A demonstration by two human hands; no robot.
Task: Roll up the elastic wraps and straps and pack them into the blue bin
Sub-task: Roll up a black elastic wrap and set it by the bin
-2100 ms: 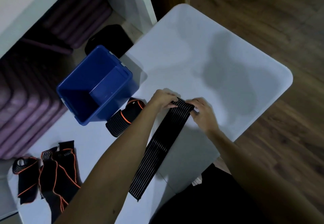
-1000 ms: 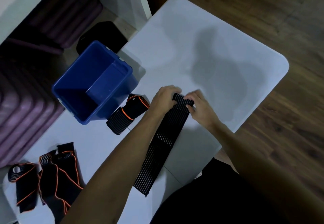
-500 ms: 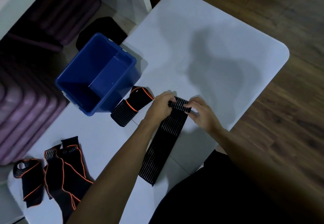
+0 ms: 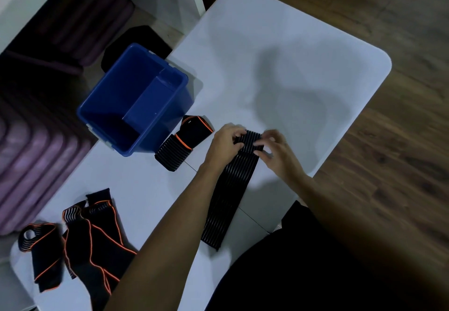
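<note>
A long black ribbed elastic wrap [image 4: 228, 196] lies on the white table [image 4: 279, 62], its far end turned into a small roll. My left hand [image 4: 224, 145] grips the roll's left side and my right hand [image 4: 277, 151] pinches its right side. The loose tail runs back toward my body. The blue bin [image 4: 133, 99] stands at the table's left edge with nothing visible inside. A black wrap with orange trim [image 4: 182, 143] lies beside the bin, just left of my left hand. Several black and orange straps [image 4: 90, 235] lie in a heap at the near left.
Purple rolled mats [image 4: 36, 140] are stacked on the floor to the left of the table. A black round object [image 4: 138, 40] sits on the floor behind the bin. Wooden floor [image 4: 388, 140] lies to the right. White furniture stands at the top left.
Both hands kept turning the wrap's far end, so the roll grew a little and the flat tail shortened, its near end sliding away from the table edge.
</note>
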